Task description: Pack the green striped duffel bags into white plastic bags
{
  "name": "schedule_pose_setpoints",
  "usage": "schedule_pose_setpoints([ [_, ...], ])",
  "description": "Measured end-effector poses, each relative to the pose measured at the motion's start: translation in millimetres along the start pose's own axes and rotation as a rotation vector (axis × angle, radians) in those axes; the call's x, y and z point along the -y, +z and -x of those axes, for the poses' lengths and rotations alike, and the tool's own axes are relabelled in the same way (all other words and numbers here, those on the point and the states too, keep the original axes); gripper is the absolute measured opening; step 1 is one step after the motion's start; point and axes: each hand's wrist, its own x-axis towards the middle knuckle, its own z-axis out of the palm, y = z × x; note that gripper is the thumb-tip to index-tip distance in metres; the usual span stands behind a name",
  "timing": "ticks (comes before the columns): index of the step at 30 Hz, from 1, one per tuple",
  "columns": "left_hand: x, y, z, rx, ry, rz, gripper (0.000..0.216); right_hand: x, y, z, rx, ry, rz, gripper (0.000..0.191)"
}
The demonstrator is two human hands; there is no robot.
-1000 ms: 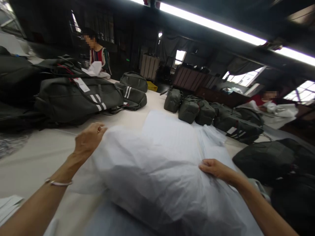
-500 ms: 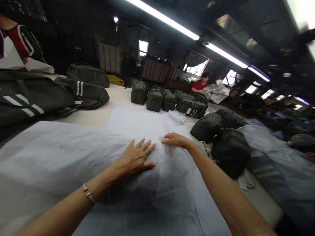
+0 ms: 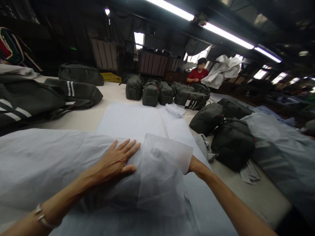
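Observation:
A long bundle wrapped in thin white paper (image 3: 61,150) lies across the table in front of me, with something dark showing faintly through. My left hand (image 3: 118,160) rests flat on its top, fingers spread. At the bundle's right end, a translucent flap of the paper (image 3: 169,149) stands raised. My right hand (image 3: 193,165) is at the edge of this flap; the paper covers its fingers, so their grip is hidden. Beneath and beyond the bundle are flat white paper sheets (image 3: 130,119), with a crumpled piece of paper (image 3: 175,110) on them.
Dark green bags with white stripes (image 3: 73,93) lie at the left. Several small dark bags (image 3: 150,93) stand at the back, more (image 3: 232,144) at the right. Near my right arm are a light grey plastic object (image 3: 203,146) and white tags (image 3: 249,172). A person in red (image 3: 198,75) handles paper beyond.
My right hand has moved right and down, from pinching the paper's edge on top to behind the flap, which now stands raised. My left hand stays flat on the bundle, shifted slightly left in view.

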Motion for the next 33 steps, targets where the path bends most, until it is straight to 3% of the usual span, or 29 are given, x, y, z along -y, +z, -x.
schedule_pose_setpoints([
  [4,-6.5,-13.8,-11.5,0.044,-0.11,0.193,0.067,-12.9,13.7,4.1,0.133,0.026,-0.172,0.038],
  [7,-15.5,-18.6,-38.3,-0.026,-0.203,0.3,0.071,-16.2,21.1,5.2,0.233,0.137,-0.287,0.041],
  [11,-24.7,-17.1,-69.2,-0.095,-0.242,0.527,0.071,-6.9,22.7,4.0,0.387,0.147,-0.284,0.045],
  [14,-24.6,-17.6,-70.1,-0.113,-0.074,0.791,0.034,3.2,22.9,9.5,0.536,0.111,-0.186,0.041],
  [16,-20.8,-19.2,-62.9,-0.125,0.071,0.906,0.016,9.1,25.8,21.1,0.486,0.049,-0.094,0.039],
  [19,-10.2,-20.5,-51.6,-0.103,0.184,1.113,0.016,18.8,31.9,47.4,0.44,-0.211,0.077,0.037],
  [21,-1.2,-19.7,-47.7,-0.048,0.274,1.266,0.016,22.7,33.2,62.0,0.581,-0.376,0.094,0.042],
  [23,6.5,-18.2,-46.6,-0.007,0.361,1.36,0.017,17.9,30.5,66.7,0.711,-0.325,0.009,0.053],
  [25,10.6,-17.9,-46.8,-0.013,0.363,1.39,0.02,0.2,25.2,59.4,0.617,-0.089,-0.1,0.062],
  [27,10.3,-19.8,-46.9,-0.02,0.279,1.37,0.024,-27.3,20.7,44.4,0.35,0.13,-0.187,0.062],
  [29,7.0,-23.6,-46.3,-0.004,0.183,1.324,0.028,-53.6,19.2,29.4,0.079,0.216,-0.212,0.058],
  [31,3.3,-27.4,-45.5,0.023,0.132,1.289,0.032,-66.9,20.8,21.4,-0.151,0.102,-0.092,0.051],
  [33,1.1,-29.5,-44.7,0.038,0.126,1.287,0.033,-61.8,22.9,21.5,-0.349,-0.279,0.161,0.039],
])
